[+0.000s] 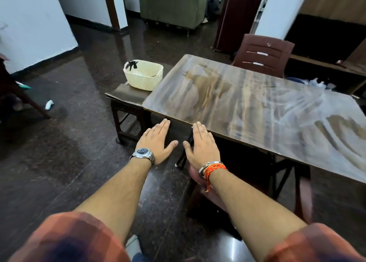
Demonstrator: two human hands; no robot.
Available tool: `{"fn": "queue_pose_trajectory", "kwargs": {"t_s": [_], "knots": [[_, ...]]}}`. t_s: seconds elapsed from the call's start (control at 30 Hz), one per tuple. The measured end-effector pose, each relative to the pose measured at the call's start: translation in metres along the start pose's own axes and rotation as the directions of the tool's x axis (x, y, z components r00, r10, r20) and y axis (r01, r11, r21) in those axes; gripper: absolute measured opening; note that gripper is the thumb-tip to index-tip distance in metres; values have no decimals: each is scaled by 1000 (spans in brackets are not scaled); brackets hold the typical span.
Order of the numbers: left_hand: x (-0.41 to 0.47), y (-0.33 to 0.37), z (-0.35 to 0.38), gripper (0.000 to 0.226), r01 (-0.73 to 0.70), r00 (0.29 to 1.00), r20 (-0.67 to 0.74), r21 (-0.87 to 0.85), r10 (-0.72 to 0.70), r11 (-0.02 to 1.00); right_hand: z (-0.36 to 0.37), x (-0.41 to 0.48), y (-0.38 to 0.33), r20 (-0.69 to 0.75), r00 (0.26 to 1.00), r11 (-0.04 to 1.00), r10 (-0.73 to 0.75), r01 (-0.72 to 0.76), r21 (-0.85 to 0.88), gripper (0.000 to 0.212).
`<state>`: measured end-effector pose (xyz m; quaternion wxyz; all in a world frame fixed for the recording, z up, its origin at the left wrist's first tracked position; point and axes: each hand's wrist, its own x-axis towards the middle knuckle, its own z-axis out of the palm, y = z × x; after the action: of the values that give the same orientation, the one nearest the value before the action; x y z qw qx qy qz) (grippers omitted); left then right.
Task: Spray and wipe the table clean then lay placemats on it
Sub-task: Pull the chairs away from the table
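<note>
1. The left grip point(156, 141) and the right grip point(202, 144) are both flat with straight fingers, holding nothing, just short of the tabletop's near corner.
2. The streaked tabletop point(247, 107) runs lengthwise ahead and to the right.
3. The cream basket point(144, 79), with a black item point(131, 63) at its rim that may be a sprayer, lies ahead-left; the left grip is nearer.

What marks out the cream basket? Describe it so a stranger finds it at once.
The large wooden table fills the right of the view. Beside its left end stands a low dark side table, and the cream basket sits on that. It is the only pale, perforated container there, with a black object draped over its rim.
</note>
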<state>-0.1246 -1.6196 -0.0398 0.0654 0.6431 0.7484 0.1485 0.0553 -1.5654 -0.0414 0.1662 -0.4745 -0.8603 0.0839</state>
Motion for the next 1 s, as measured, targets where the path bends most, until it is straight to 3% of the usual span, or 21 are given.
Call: {"fn": "queue_pose_trajectory", "kwargs": {"t_s": [0.27, 0.43, 1.0], "knots": [[58, -158, -72, 80, 120, 993, -29, 62, -119, 991, 38, 119, -115, 12, 1000, 1000, 16, -16, 4, 71], [94, -215, -84, 83, 151, 988, 10, 58, -152, 987, 66, 175, -162, 17, 999, 997, 51, -52, 56, 72], [340, -350, -78, 88, 248, 963, 103, 36, -251, 968, 168, 452, -161, 140, 989, 996, 47, -56, 62, 74]]}}
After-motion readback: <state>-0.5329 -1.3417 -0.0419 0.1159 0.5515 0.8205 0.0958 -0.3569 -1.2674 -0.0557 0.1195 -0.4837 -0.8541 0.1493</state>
